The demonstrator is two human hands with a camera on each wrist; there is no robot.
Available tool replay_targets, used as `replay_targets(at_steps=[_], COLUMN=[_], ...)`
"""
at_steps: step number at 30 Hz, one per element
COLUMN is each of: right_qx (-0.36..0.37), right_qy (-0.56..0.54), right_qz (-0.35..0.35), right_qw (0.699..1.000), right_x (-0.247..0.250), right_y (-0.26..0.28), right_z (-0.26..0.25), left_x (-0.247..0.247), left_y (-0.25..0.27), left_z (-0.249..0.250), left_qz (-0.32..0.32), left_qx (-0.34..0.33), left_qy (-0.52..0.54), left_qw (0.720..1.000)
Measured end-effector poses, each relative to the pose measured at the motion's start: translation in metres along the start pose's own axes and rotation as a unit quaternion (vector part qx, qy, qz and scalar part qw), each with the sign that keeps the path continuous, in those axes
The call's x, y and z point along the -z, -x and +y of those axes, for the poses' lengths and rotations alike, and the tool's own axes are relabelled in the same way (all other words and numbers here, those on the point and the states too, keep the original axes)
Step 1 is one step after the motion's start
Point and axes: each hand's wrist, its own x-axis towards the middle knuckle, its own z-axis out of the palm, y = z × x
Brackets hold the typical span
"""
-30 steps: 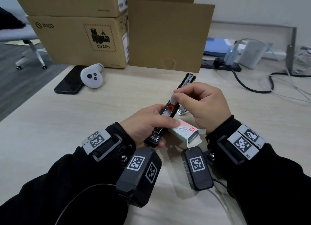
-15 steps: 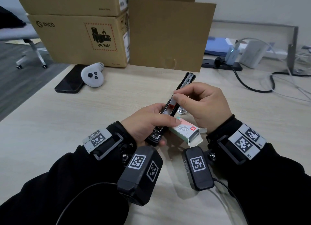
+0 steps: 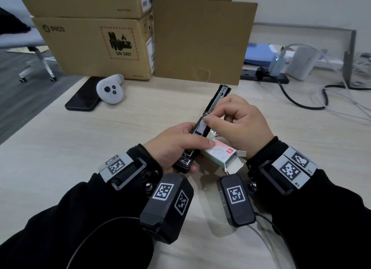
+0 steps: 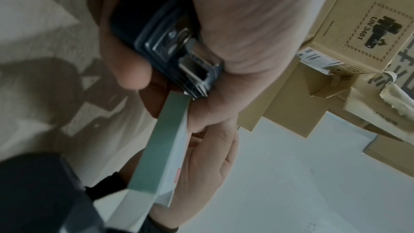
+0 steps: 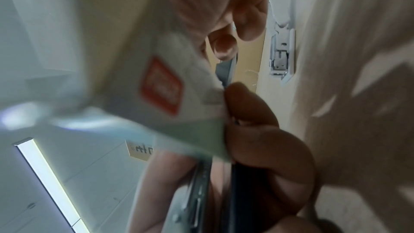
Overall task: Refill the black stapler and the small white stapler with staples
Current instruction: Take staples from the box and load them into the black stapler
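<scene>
From the head view, the left hand point(image 3: 176, 146) is wrapped around the back half of the black stapler point(image 3: 208, 116), which is flipped open, its long top arm pointing away toward the cardboard boxes point(image 3: 96, 47). The right hand point(image 3: 239, 124) pinches a short strip of staples point(image 3: 201, 126) between thumb and fingertip, right at the open channel. A little staple box point(image 3: 220, 155) with its flap open lies on the table point(image 3: 60, 144), just under both hands. Farther back sit a phone point(image 3: 84, 96) and a white controller point(image 3: 110, 91).

From the left wrist view, the fingers curl tight round the stapler's dark end point(image 4: 165, 42), and the staple box's green edge point(image 4: 156, 148) touches them.

From the right wrist view, things are blurry, but the small white stapler point(image 5: 281, 50) lies open on the table, well apart from the hands (nobody is touching it).

I think the strip is the tricky bit. It is light and stiff, yet it can snap into bits if bent, so hold it softly by its sides. The stapler feels hard and a bit heavy; holding its back end looks best.
</scene>
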Motion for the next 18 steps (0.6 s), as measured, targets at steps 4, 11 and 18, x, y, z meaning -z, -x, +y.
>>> replay_targets(at_steps=[4,11,18], right_qx=[0.005,0.034,0.017], right_qy=[-0.016,-0.036,-0.099], right_qz=[-0.028,-0.044,0.116], right_qw=[0.999,0.998,0.988], right_x=[0.002,0.006,0.018], right_y=[0.002,0.004,0.003], right_z=[-0.003,-0.006,0.005], left_x=[0.000,0.000,0.006], left_y=[0.000,0.001,-0.001], left_z=[0.001,0.002,0.007], left_qz=[0.001,0.011,0.111], left_qx=[0.001,0.003,-0.004], left_qy=[0.002,0.019,0.169], left_qw=[1.000,1.000,0.979])
